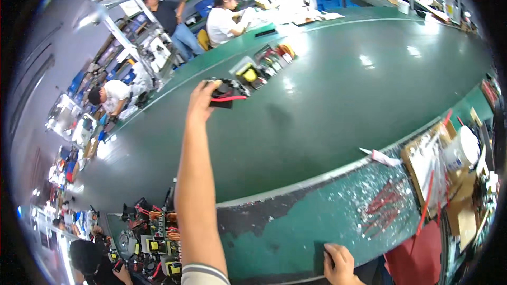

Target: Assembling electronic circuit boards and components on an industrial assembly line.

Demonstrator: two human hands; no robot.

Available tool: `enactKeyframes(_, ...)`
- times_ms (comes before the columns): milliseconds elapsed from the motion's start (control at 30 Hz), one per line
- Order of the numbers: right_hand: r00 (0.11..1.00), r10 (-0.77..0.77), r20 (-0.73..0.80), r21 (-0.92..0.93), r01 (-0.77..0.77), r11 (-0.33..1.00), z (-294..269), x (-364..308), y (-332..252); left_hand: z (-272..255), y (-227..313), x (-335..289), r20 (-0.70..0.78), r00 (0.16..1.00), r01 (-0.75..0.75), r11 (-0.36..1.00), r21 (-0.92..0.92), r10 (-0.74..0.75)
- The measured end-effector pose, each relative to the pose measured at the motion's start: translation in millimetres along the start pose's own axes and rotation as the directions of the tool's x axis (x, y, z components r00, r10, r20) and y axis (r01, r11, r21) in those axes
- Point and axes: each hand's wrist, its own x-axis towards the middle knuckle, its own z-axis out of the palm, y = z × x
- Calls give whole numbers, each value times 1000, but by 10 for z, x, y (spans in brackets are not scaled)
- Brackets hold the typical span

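L hand (203,98) gripped black electronics assy (226,92), prob. light, stiff, best held by edge; R hand (339,265) curled, contents unclear.

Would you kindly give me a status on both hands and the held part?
Left hand outstretched, gripping black part at dark worktop. Right hand curled at green bench's near edge, grip unclear. Electronic parts close beside black part.

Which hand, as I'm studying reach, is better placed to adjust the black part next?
Probably the left hand: it grips the black part; the right hand is far off, at the green bench.
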Motion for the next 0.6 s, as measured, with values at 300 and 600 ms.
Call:
enactKeyframes(300, 999, -2, 52, -76, 6, 997, 79, 10, -115, -540, -925, 137, -116, 979, 185, 970, 157, -168)
enactKeyframes(600, 997, 33, 69, -108, -25, 994, 157, -39, 143, -1263, 484, -1363, -95, 958, 53, 157, 986, 269)
